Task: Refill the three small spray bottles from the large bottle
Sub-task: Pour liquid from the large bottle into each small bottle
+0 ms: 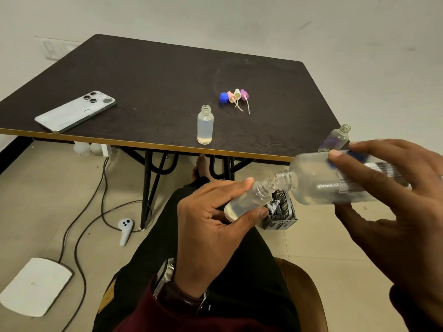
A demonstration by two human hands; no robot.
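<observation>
My left hand point(211, 226) grips a small clear spray bottle point(249, 200), tilted with its open neck up to the right. My right hand point(393, 192) holds the large clear bottle point(318, 180) on its side, its mouth touching the small bottle's neck. Both are held in front of the table's near edge, above my lap. A second small bottle point(205, 124) stands uncapped on the dark table point(148, 75), nearly full of clear liquid. A third small bottle point(335, 138) stands at the table's right corner, looking empty. A blue cap point(224, 97) and three spray tops point(237, 95) lie together further back.
A phone point(76, 111) lies face down at the table's left front. On the floor are cables point(103, 202), a white controller point(125, 230), a white pad point(33, 286) and a small grey basket point(280, 212) under the bottles.
</observation>
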